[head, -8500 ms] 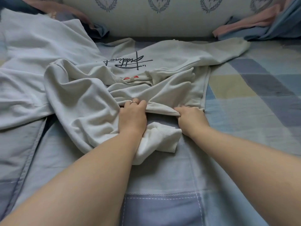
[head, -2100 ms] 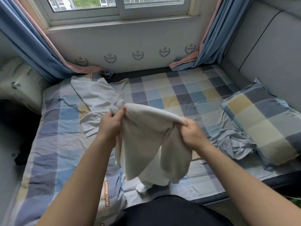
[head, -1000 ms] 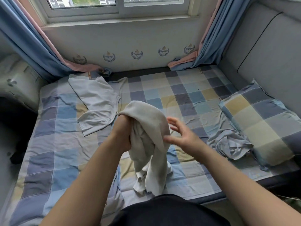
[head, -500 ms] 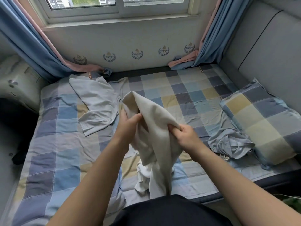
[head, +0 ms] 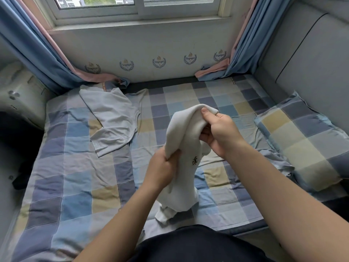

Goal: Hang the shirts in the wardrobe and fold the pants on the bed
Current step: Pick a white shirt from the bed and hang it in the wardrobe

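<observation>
Our left hand (head: 162, 168) and right hand (head: 220, 132) both clutch the cream sweatshirt (head: 186, 129), its small dark emblem (head: 194, 160) unreadable; wall crests (head: 159, 61) read "Voyager".

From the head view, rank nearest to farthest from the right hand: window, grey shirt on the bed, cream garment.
1. cream garment, held in the right hand.
2. grey shirt, flat on the bed, to the left.
3. window, on the far wall.
</observation>
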A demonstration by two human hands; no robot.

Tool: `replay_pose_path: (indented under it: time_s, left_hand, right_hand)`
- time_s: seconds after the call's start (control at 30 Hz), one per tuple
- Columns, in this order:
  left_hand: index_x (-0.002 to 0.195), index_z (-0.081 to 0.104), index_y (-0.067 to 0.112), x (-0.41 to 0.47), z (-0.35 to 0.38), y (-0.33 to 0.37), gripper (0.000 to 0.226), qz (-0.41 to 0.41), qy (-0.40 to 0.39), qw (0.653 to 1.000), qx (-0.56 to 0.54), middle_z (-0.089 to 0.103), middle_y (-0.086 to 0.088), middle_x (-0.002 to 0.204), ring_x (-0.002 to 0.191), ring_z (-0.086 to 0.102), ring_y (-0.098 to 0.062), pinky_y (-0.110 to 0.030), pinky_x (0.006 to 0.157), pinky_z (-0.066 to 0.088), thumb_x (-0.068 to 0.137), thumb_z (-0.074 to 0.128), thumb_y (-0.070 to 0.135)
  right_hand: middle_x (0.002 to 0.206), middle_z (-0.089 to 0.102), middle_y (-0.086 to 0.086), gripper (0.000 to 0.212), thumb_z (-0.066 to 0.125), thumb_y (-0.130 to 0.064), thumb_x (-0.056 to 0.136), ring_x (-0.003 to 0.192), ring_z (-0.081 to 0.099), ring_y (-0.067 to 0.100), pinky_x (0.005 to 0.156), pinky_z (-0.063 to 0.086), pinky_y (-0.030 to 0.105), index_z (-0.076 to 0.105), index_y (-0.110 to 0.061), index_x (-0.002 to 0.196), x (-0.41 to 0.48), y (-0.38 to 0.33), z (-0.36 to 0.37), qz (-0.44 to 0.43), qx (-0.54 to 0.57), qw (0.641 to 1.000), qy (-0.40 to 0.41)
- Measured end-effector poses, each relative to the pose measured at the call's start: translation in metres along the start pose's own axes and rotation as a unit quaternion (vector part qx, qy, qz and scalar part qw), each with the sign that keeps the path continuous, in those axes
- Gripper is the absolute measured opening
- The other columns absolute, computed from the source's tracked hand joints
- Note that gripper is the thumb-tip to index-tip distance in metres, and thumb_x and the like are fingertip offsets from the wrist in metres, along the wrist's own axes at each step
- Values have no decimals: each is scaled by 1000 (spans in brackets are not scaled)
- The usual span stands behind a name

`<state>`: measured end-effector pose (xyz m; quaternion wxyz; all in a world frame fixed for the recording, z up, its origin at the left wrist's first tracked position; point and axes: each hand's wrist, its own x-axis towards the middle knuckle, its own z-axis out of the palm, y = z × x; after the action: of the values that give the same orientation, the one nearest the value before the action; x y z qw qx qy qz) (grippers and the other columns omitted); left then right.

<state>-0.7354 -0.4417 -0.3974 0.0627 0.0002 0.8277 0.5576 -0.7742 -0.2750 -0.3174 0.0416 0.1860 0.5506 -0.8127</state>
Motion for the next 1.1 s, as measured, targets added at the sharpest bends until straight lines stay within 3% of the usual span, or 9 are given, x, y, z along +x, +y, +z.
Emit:
replay_pose_path:
  time_s: [0.23,0.37,0.43,0.5,0.57,0.63,0.73,0.9,1.1]
  left_hand:
    - [93,71,15,24,-20,20,16,-161,53,956,-239,74,-10,94,84,71,-17,-32,72,57,99,57,20]
    - [100,56,7,28,-26,39,18,-207,49,914,-345,65,-8,95,88,63,-19,-29,77,51,103,56,24]
    - [99,60,5,29,-30,49,26,-236,59,896,-371,74,-8,87,86,72,-17,-30,77,56,101,60,31]
    - [108,61,6,29,-32,59,29,-244,56,889,-383,75,-10,93,93,73,-21,-35,86,58,99,62,34]
    - [118,59,5,32,-35,65,34,-231,57,889,-392,72,-13,108,103,71,-25,-42,94,57,100,62,33]
    - [125,56,5,36,-39,65,35,-200,42,892,-404,70,-14,116,107,70,-28,-47,93,58,102,58,32]
    - [127,60,9,39,-42,53,36,-170,-22,919,-355,70,-11,121,112,69,-26,-43,93,57,102,56,35]
    - [110,72,27,5,-9,20,32,-67,-145,973,-165,75,6,109,105,70,-14,-27,85,54,79,78,35]
    - [117,48,34,-25,39,5,64,7,-45,999,-11,51,17,115,106,56,-2,-34,92,52,65,80,54]
  right_hand:
    - [129,59,-4,40,68,-25,94,117,59,12,91,53,29,52,-25,132,-11,37,-38,-78,-242,967,-24]
    - [131,55,-22,77,81,-57,70,121,51,-5,99,46,24,44,-40,136,-32,82,-47,23,-325,925,-193]
    - [125,56,-27,85,79,-66,61,115,52,-9,93,47,23,44,-41,134,-38,104,-39,52,-371,905,-199]
    - [114,65,-17,63,73,-62,71,102,63,3,81,52,29,53,-36,125,-39,117,-32,31,-421,893,-152]
    - [92,71,1,21,63,-42,92,80,71,21,67,58,42,65,-24,102,-33,113,-29,-4,-421,902,-101]
    - [70,65,13,28,52,-23,101,56,68,33,51,58,50,65,-6,84,-25,97,-31,-7,-359,931,-69]
    - [71,58,17,32,50,-16,103,54,65,32,46,57,41,62,11,89,-17,64,-30,-13,-310,950,-39]
    - [74,66,14,26,52,-11,98,69,64,24,65,58,45,70,5,89,-14,27,-20,-16,-258,966,-21]
    - [95,66,22,22,57,-18,99,85,70,30,66,61,38,66,2,101,-20,1,-9,18,-95,995,-8]
